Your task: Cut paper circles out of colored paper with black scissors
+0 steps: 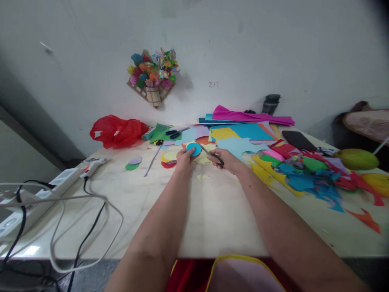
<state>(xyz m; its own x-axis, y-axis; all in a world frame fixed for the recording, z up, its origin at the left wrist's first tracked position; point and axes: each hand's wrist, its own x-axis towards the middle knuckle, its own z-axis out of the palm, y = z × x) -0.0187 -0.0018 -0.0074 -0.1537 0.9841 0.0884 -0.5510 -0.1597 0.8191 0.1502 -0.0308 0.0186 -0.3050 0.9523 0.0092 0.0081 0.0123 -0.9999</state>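
Observation:
My left hand (183, 159) pinches a blue paper circle (193, 149), with an orange edge peeking out behind it. In my right hand (226, 159) is a pair of scissors (217, 159), its blades pointing left towards the circle's right edge. Whether the blades touch the paper I cannot tell. Beneath both hands lies pale yellow paper (204, 157) with cut edges. Just left of my left hand, yellow paper circles (169, 157) overlap red circles (169, 164). Farther left a lilac circle (135, 161) partly covers a green circle (132, 166).
Coloured scraps (304, 174) heap up on the right, near a dark phone (299, 140) and a green fruit (357, 158). Paper sheets (243, 132), spare scissors (176, 132) and a red plastic bag (120, 130) lie at the back. A glue gun (92, 167) and power strip (60, 182) are left.

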